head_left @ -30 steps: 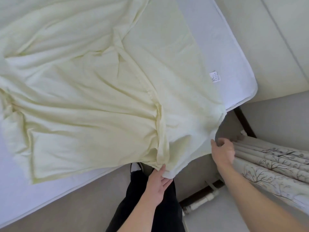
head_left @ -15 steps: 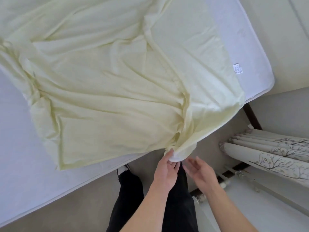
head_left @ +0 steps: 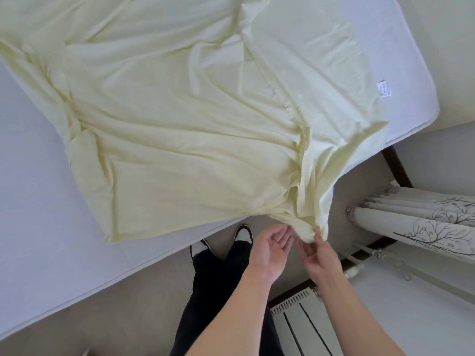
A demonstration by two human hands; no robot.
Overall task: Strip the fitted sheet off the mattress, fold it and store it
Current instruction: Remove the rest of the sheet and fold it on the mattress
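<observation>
And there's the handover: the right hand [head_left: 317, 255] has come in to pinch the bunched corner of the fitted sheet [head_left: 180, 119] off the mattress's [head_left: 38, 227] near edge as the left hand [head_left: 270, 246] lets go, palm open, so folding looks ready to start

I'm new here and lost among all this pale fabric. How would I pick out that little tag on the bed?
Start with the white mattress and follow the pale yellow fitted sheet spread over it toward the rounded far right corner. Right at the sheet's right edge lies a small white label with dark print. It is the only printed thing on the bed; everything around it is plain cloth.
</observation>
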